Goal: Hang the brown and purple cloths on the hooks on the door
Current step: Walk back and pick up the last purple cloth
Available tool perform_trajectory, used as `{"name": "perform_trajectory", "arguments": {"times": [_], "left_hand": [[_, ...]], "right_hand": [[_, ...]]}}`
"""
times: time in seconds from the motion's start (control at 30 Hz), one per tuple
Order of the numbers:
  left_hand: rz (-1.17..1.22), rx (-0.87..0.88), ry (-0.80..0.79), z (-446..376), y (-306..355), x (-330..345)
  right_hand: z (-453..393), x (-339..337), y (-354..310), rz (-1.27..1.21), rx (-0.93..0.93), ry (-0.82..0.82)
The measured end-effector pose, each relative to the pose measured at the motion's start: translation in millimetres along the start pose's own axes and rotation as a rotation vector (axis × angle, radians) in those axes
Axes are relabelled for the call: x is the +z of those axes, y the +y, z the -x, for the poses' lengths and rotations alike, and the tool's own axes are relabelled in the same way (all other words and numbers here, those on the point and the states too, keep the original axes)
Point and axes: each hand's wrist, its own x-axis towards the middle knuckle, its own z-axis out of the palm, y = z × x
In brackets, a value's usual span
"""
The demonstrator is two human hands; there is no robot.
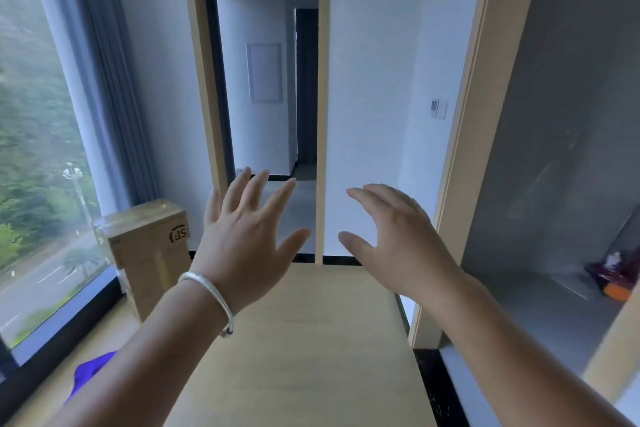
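Both arms reach forward, left hand (249, 236) and right hand (398, 239) empty, fingers spread.

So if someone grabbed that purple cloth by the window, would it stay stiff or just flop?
Probably flop: the purple cloth lies in a rumpled heap with soft folds, so it would likely drape from wherever it is pinched. It looks thin, so likely light. Most of it is hidden behind the left forearm.

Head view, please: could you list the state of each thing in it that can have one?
Left hand: open, fingers spread, holding nothing.
Right hand: open, fingers loosely bent, holding nothing.
Purple cloth: lying low at the left by the window, not hung.
Cardboard box: closed, upright.
Doorway: open to the next room.
Brown cloth: not in view.
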Motion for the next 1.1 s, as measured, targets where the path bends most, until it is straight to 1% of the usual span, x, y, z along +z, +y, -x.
{"name": "perform_trajectory", "arguments": {"times": [0.13,0.3,0.63,0.77,0.9,1.1], "left_hand": [[0.05,0.036,0.025,-68.8,-18.4,38.9],[0.089,0.069,0.048,-148.8,-48.1,78.7],[0.118,0.099,-0.011,-259.0,-68.4,158.6],[0.1,0.1,-0.017,-306.2,-73.1,192.7],[0.07,0.077,0.014,-361.0,-76.8,228.6],[-0.021,0.046,-0.008,-446.8,-82.4,287.7]], "right_hand": [[-60.5,20.1,23.5,0.043,0.033,-0.001],[-135.9,46.0,48.6,0.083,0.056,0.042],[-233.0,104.1,108.0,0.119,0.079,0.022],[-280.8,129.5,143.9,0.124,0.068,0.02],[-337.6,155.8,187.1,0.115,0.046,0.018],[-425.4,194.7,256.4,0.079,0.011,0.007]]}}
